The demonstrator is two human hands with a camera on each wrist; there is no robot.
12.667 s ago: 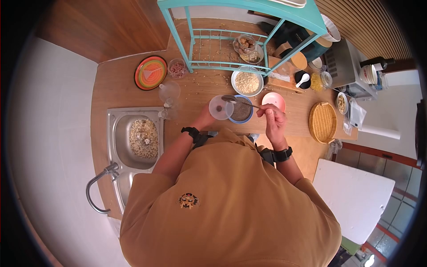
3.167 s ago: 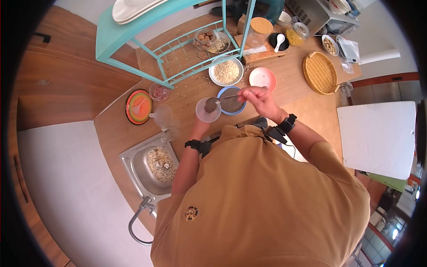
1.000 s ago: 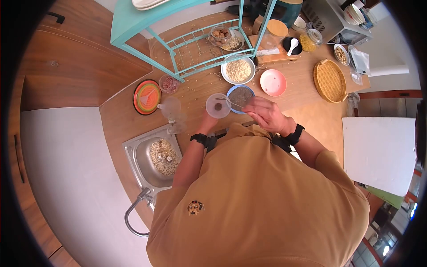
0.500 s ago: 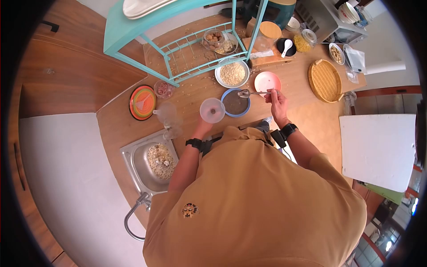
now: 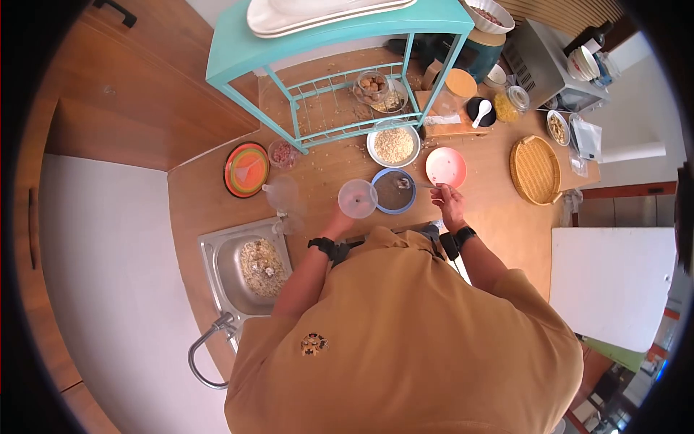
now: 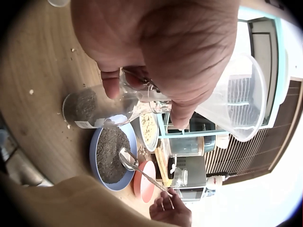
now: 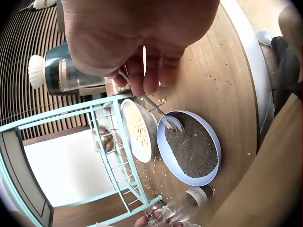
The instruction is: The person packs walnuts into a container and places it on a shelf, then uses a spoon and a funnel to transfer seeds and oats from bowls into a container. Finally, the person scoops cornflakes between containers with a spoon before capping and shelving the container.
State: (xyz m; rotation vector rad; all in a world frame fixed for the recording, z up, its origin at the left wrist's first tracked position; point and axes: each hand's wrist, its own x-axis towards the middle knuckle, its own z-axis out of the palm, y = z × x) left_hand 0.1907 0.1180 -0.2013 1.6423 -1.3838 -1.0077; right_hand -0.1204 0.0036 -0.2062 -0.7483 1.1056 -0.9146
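Note:
My left hand (image 5: 338,226) grips the neck of a clear glass bottle (image 6: 106,106), which has dark grains in its bottom. A translucent funnel (image 5: 358,199) sits in the bottle's mouth; only a small dark spot shows at its centre. To the right, a blue bowl (image 7: 171,163) holds a bed of dark grains (image 7: 194,146). My right hand (image 5: 450,206) pinches the handle of a metal spoon (image 7: 173,124) between thumb and fingers. The spoon's bowl is down at the dark grains near the rim, its shiny metal showing.
Behind the blue bowl stands a white bowl of oats (image 5: 394,146), with a pink bowl (image 5: 446,167) beside it. A turquoise rack (image 5: 358,132) rises at the back. More clear glassware (image 5: 283,195) stands left, near the sink (image 5: 217,253). A wicker basket (image 5: 535,170) lies right.
About three seconds ago the spoon carried dark grains over the funnel; it was there again one second ago. It has since moved right, back to the blue bowl. The dark clump in the funnel has shrunk.

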